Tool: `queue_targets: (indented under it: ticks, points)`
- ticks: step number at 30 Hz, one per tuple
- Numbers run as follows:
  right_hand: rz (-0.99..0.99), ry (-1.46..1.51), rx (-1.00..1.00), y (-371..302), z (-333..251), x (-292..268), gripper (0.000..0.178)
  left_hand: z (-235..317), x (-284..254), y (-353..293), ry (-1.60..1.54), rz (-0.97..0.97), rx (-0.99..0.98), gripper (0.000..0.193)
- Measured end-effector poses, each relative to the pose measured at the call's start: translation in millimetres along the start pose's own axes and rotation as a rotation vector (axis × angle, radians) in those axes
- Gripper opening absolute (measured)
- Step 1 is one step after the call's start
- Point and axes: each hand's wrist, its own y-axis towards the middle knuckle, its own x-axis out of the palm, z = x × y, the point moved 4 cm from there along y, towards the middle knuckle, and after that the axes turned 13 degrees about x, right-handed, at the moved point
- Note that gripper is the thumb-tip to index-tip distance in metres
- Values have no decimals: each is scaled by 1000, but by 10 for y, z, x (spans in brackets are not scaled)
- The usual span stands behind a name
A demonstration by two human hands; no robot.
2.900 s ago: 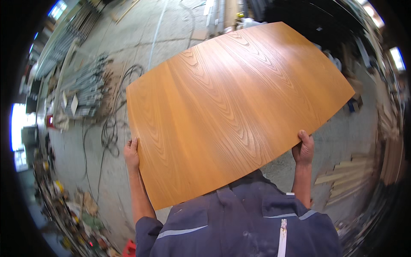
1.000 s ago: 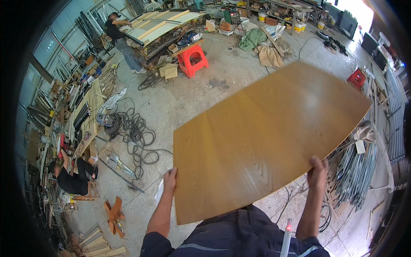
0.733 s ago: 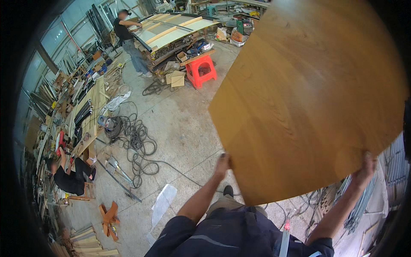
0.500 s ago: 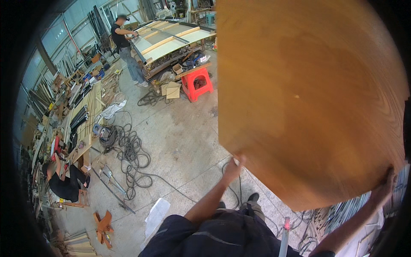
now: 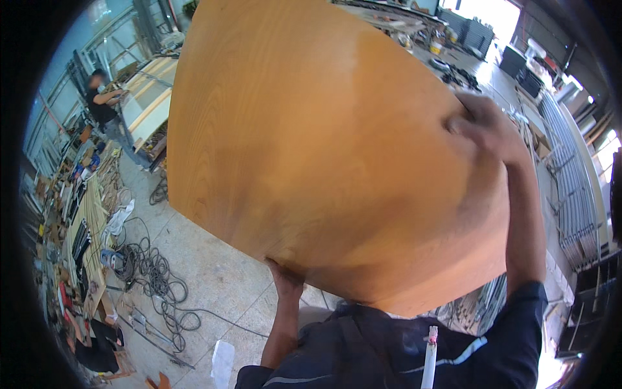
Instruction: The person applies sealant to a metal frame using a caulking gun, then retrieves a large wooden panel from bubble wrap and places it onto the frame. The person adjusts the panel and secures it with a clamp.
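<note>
A large brown wood-grain panel (image 5: 311,142) fills the middle of the view, held up in front of my body. My left hand (image 5: 285,277) grips its lower edge, with the fingers hidden behind the board. Higher up, my right hand (image 5: 483,128) is closed over the panel's right edge, slightly blurred. The near edge of the panel reaches close to my dark shirt (image 5: 363,353). A thin white stick with a reddish tip (image 5: 430,353), resembling a cigarette, shows at the bottom.
Tangled black cable (image 5: 152,272) lies on the concrete floor to the left. One person (image 5: 103,107) stands at a workbench (image 5: 152,97) far left; another (image 5: 97,343) sits lower left. Metal bars (image 5: 573,194) are stacked at the right, and a white sheet (image 5: 222,363) lies near me.
The panel has swung from the right to the middle of the view. My right hand has moved from its lower corner to high on its right edge; the view has turned right.
</note>
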Motion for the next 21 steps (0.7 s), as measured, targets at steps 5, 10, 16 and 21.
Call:
queue_targets:
  ticks: [5, 10, 16, 21]
  points:
    - [53, 97, -9, 1064, 866, 259, 37, -300, 497, -163, 86, 39, 2, 81]
    - [-38, 83, -62, 1730, 693, 744, 41, -305, 394, -81, -271, 99, -43, 81]
    - [146, -70, -244, 2141, 114, 567, 42, -150, 769, 629, -134, 39, 87, 81]
    - [276, -146, -274, 1987, -60, 262, 41, 93, 701, 1155, -142, 85, 82, 81]
